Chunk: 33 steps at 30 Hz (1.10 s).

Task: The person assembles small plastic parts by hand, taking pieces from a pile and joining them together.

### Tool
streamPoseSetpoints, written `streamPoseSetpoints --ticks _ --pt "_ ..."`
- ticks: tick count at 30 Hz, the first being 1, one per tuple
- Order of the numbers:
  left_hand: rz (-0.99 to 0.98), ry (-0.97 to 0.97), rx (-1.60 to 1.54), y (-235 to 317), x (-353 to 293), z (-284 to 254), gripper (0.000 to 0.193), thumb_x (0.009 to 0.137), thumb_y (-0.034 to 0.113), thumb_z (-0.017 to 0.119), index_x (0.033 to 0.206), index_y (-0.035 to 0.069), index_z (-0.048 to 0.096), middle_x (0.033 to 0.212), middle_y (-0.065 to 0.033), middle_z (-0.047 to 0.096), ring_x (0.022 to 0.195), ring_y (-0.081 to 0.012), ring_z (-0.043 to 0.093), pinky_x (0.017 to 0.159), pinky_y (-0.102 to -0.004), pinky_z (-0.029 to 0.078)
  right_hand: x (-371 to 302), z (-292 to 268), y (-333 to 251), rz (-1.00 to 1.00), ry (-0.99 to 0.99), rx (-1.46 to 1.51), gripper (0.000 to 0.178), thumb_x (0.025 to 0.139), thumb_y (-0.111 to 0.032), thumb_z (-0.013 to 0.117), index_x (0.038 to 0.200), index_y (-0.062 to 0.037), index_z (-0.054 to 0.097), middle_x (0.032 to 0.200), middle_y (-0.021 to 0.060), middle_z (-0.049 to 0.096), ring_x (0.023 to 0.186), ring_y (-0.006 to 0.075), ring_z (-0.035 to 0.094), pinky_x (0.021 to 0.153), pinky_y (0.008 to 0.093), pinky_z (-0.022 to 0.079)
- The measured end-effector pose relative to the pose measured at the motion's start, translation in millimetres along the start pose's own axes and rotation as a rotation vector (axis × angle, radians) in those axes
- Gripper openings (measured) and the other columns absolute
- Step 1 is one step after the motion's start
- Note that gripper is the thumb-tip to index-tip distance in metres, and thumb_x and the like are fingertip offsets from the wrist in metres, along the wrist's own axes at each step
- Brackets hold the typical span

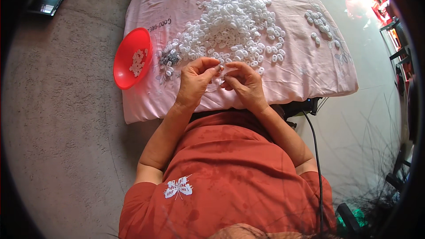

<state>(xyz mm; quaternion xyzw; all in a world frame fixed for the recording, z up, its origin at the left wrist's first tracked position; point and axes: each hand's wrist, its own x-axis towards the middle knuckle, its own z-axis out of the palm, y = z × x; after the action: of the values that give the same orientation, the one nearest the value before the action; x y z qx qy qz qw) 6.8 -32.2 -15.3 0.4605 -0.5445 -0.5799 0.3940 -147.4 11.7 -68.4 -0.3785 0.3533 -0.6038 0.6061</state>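
Note:
My left hand (pixel 197 79) and my right hand (pixel 243 82) meet over the near edge of a pink cloth (pixel 305 66), fingertips pinched together on a small white plastic piece (pixel 222 71). Just beyond them lies a big heap of small white plastic pieces (pixel 230 22). A smaller bunch of greyish metal bits (pixel 169 58) lies left of the hands. A red bowl (pixel 132 57) with a few white pieces in it sits at the cloth's left edge.
A small separate cluster of white pieces (pixel 319 23) lies on the cloth's right part. A black cable (pixel 315 150) runs down on my right. Grey floor (pixel 62 119) lies to the left, a pale floor to the right.

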Motion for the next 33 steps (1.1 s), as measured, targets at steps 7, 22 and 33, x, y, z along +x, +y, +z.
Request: streamPoseSetpoints --ticks 7,22,33 --pt "-0.023 0.045 0.033 -7.5 -4.0 2.4 0.014 0.089 0.006 0.065 0.103 0.003 0.067 0.089 -0.0026 0.07 0.075 -0.0055 0.061 0.062 -0.0191 0.042 2.2 -2.8 3.0 -0.015 0.003 0.068 0.03 0.091 -0.003 0.062 0.12 -0.0003 0.054 0.092 0.0099 0.068 0.078 0.015 0.068 0.067 0.0231 0.056" --pt "-0.005 0.054 -0.029 -10.1 -2.4 7.5 0.013 0.088 0.007 0.066 0.101 0.005 0.067 0.089 -0.0006 0.07 0.074 -0.0041 0.059 0.059 -0.0174 0.039 2.5 -1.3 2.3 -0.001 0.012 0.084 0.029 0.09 -0.002 0.061 0.119 0.0013 0.053 0.092 0.0113 0.069 0.077 0.015 0.068 0.066 0.023 0.055" --pt "0.017 0.032 0.012 -5.8 -5.0 8.8 0.011 0.089 0.002 0.062 0.099 0.001 0.067 0.088 -0.0026 0.068 0.08 -0.0075 0.062 0.073 -0.0208 0.05 1.9 -2.4 5.1 -0.016 0.007 0.082 0.029 0.09 0.0 0.06 0.119 -0.0001 0.055 0.094 0.0091 0.068 0.08 0.0141 0.068 0.069 0.0234 0.056"
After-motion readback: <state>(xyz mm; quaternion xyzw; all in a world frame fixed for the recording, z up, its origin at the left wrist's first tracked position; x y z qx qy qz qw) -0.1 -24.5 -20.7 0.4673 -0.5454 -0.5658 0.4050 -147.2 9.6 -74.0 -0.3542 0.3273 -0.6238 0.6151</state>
